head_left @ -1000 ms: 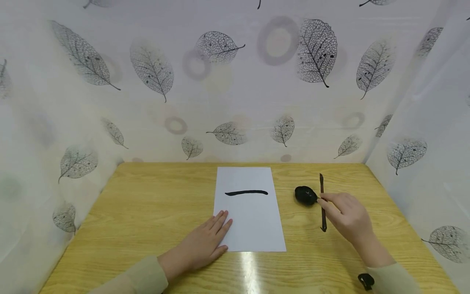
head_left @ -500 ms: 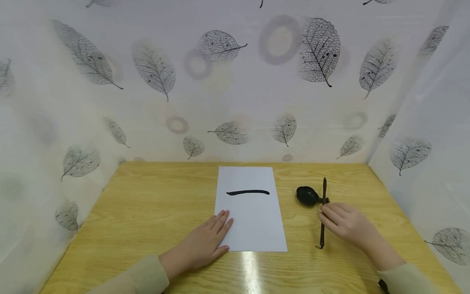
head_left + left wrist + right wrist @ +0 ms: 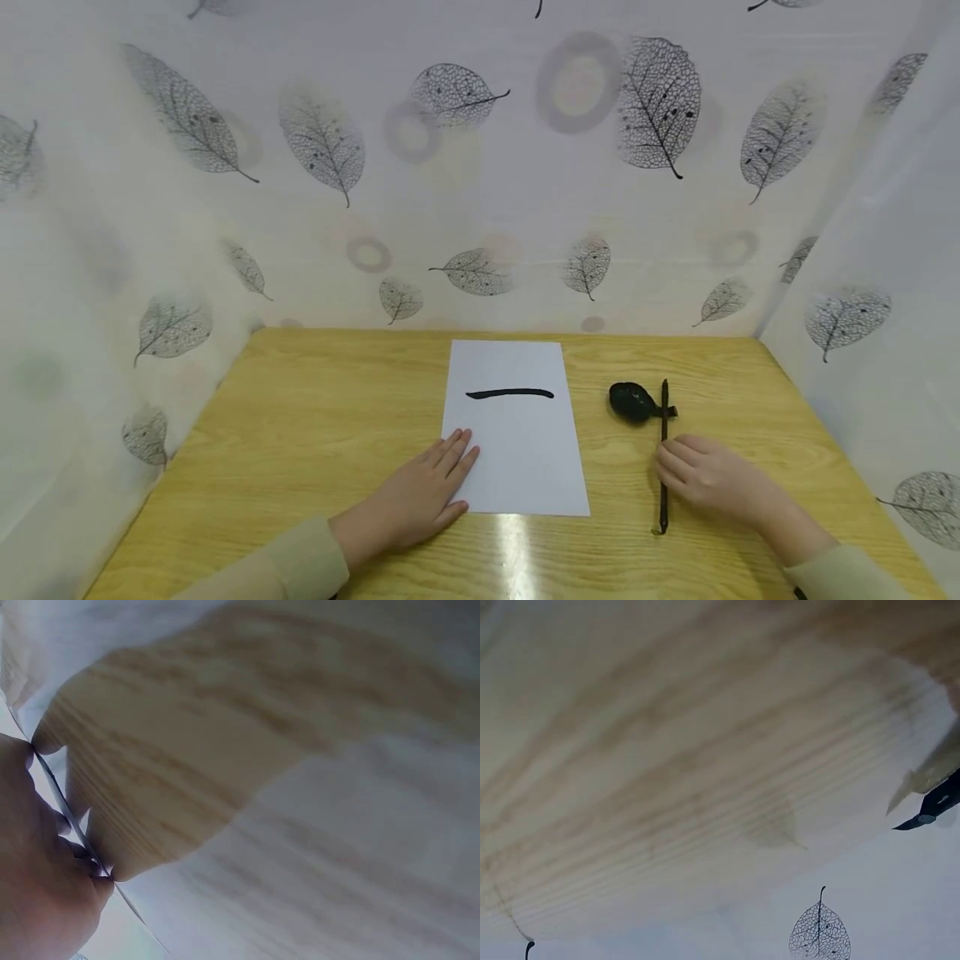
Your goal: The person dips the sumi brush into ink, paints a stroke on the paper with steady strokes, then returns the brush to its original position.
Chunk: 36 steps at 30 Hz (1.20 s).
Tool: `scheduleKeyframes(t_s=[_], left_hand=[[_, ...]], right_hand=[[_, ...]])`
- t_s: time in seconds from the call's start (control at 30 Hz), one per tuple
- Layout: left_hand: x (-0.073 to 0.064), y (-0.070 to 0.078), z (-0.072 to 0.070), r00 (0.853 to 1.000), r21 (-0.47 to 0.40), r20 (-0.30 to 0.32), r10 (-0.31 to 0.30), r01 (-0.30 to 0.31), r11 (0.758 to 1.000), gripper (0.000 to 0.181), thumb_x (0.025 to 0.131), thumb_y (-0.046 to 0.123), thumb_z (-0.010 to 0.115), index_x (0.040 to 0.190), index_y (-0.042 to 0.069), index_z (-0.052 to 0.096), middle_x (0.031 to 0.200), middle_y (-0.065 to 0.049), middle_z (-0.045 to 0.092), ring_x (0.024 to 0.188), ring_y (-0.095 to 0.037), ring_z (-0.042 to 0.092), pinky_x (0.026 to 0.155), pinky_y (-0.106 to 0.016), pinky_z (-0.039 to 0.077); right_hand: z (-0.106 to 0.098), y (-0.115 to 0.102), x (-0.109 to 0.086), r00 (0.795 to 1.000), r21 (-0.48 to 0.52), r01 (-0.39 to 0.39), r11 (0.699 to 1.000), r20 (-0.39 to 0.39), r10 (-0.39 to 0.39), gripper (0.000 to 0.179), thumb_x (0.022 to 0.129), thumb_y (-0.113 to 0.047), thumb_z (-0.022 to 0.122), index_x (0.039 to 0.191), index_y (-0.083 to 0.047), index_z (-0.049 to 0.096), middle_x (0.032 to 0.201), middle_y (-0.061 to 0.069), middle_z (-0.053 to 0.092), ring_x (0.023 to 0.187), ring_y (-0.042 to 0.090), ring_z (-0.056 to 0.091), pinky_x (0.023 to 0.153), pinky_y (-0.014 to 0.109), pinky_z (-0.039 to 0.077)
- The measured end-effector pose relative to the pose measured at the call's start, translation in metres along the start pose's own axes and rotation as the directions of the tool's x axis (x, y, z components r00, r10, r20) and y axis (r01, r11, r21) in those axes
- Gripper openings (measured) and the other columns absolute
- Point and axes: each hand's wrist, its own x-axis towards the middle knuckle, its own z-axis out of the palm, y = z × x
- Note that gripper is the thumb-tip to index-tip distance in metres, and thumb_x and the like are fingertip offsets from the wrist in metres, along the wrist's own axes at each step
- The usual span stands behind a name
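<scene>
A white sheet of paper (image 3: 517,467) lies on the table with one thick black brush stroke (image 3: 510,392) across its upper half. My left hand (image 3: 420,492) rests flat on the lower left edge of the sheet, fingers spread; the left wrist view shows its fingers (image 3: 45,847) side-on at the surface. Right of the paper, my right hand (image 3: 708,475) holds a dark writing brush (image 3: 664,433) around the middle of its shaft, thumb hidden. The brush's far part crosses the short handle of a glossy black ink dish (image 3: 632,402). A loop hangs at the near end.
The yellow wood-grain table (image 3: 322,400) is bordered by a pale leaf-printed curtain (image 3: 487,208) behind and on both sides. In the right wrist view a dark pointed tip (image 3: 941,801) shows at the right edge, above its blurred surroundings.
My right hand has moved back toward me from the dish's handle, and the brush has shifted nearer and now crosses that handle. The left hand, paper and dish stay in place.
</scene>
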Motion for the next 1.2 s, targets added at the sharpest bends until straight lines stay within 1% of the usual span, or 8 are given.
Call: scheduleKeyframes(t_s=[0.27, 0.43, 0.6, 0.83, 1.1, 1.2], left_hand=[[0.0009, -0.0015, 0.0031, 1.000, 0.012, 0.016, -0.007, 0.007, 1.000, 0.070, 0.114, 0.047, 0.039, 0.168, 0.005, 0.027, 0.177, -0.020, 0.018, 0.166, -0.034, 0.019, 0.134, -0.044, 0.028], [0.0006, -0.0011, 0.0039, 1.000, 0.021, -0.001, -0.001, 0.001, 1.000, 0.070, 0.114, 0.048, 0.038, 0.168, 0.004, 0.028, 0.177, -0.020, 0.020, 0.165, -0.034, 0.021, 0.133, -0.044, 0.029], [-0.0003, -0.0006, 0.0028, 1.000, 0.011, -0.018, 0.011, -0.010, 1.000, 0.069, 0.114, 0.047, 0.038, 0.167, 0.003, 0.030, 0.176, -0.021, 0.022, 0.164, -0.035, 0.024, 0.132, -0.046, 0.032], [0.0002, 0.0001, -0.0008, 1.000, -0.005, 0.003, -0.004, 0.004, 1.000, 0.069, 0.114, 0.046, 0.038, 0.168, 0.004, 0.028, 0.177, -0.020, 0.020, 0.165, -0.033, 0.022, 0.133, -0.045, 0.030], [0.0001, -0.0007, -0.0011, 1.000, 0.000, 0.005, -0.003, 0.003, 1.000, 0.069, 0.114, 0.047, 0.039, 0.167, 0.005, 0.029, 0.177, -0.020, 0.020, 0.165, -0.033, 0.022, 0.133, -0.045, 0.031], [0.0000, -0.0014, -0.0010, 1.000, -0.002, 0.001, 0.000, 0.000, 1.000, 0.069, 0.114, 0.047, 0.039, 0.167, 0.004, 0.029, 0.177, -0.020, 0.021, 0.165, -0.033, 0.023, 0.133, -0.045, 0.031]], right_hand=[[0.0007, -0.0045, 0.0029, 0.998, -0.007, 0.032, 0.999, 0.061, -0.032, 0.062, 0.114, 0.004, 0.019, 0.095, -0.010, 0.076, 0.096, 0.008, 0.076, 0.084, 0.020, 0.071, 0.078, 0.034, 0.062], [0.0004, -0.0056, 0.0022, 0.997, -0.023, 0.038, 0.999, 0.072, -0.037, 0.063, 0.114, 0.005, 0.018, 0.096, -0.010, 0.076, 0.097, 0.008, 0.076, 0.085, 0.020, 0.071, 0.080, 0.034, 0.062], [0.0000, -0.0060, 0.0017, 0.998, -0.023, 0.031, 0.999, 0.060, -0.029, 0.062, 0.113, 0.005, 0.017, 0.096, -0.009, 0.075, 0.097, 0.009, 0.076, 0.085, 0.020, 0.071, 0.079, 0.033, 0.062], [0.0010, -0.0066, 0.0001, 0.999, -0.003, 0.010, 1.000, 0.045, -0.010, 0.060, 0.115, 0.003, 0.017, 0.098, -0.007, 0.074, 0.099, 0.010, 0.077, 0.086, 0.020, 0.073, 0.079, 0.034, 0.063], [0.0018, -0.0069, -0.0014, 1.000, 0.016, -0.017, 1.000, 0.010, 0.017, 0.056, 0.115, 0.000, 0.019, 0.101, -0.005, 0.073, 0.099, 0.011, 0.077, 0.086, 0.022, 0.073, 0.078, 0.036, 0.062], [0.0009, -0.0067, -0.0014, 1.000, 0.023, -0.024, 0.999, 0.010, 0.024, 0.055, 0.116, -0.001, 0.019, 0.103, -0.005, 0.073, 0.099, 0.011, 0.078, 0.086, 0.022, 0.074, 0.078, 0.036, 0.062]])
